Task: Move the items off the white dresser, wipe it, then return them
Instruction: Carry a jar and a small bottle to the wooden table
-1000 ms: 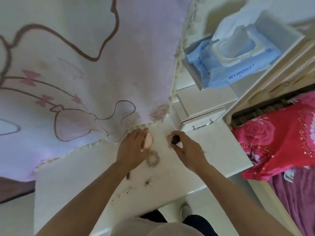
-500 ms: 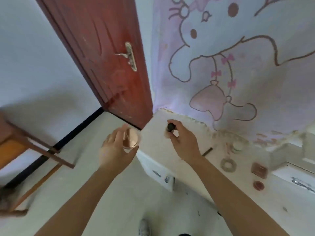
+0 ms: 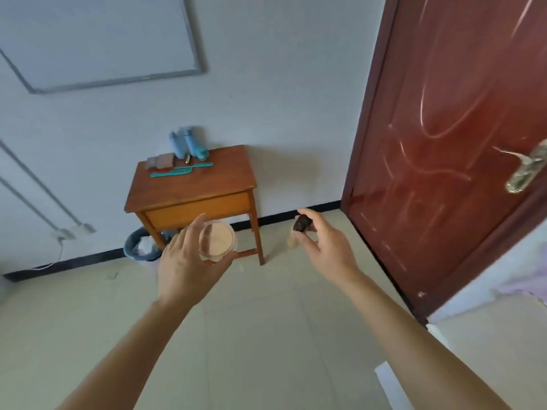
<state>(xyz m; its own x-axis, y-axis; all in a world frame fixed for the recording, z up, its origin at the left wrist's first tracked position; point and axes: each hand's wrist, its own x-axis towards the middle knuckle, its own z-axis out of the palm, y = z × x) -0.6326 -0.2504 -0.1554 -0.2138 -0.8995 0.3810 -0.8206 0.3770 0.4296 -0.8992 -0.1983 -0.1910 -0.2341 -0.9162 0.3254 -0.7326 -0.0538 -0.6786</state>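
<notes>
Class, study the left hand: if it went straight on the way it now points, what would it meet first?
Probably the wooden table, at its drawer front. The left hand, holding a round compact, aims there, though depth is unclear.

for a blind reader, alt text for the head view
The left hand holds a round pink compact and the right hand pinches a small dark-capped item, before a wooden side table bearing teal combs, a red-brown door to its right.
</notes>
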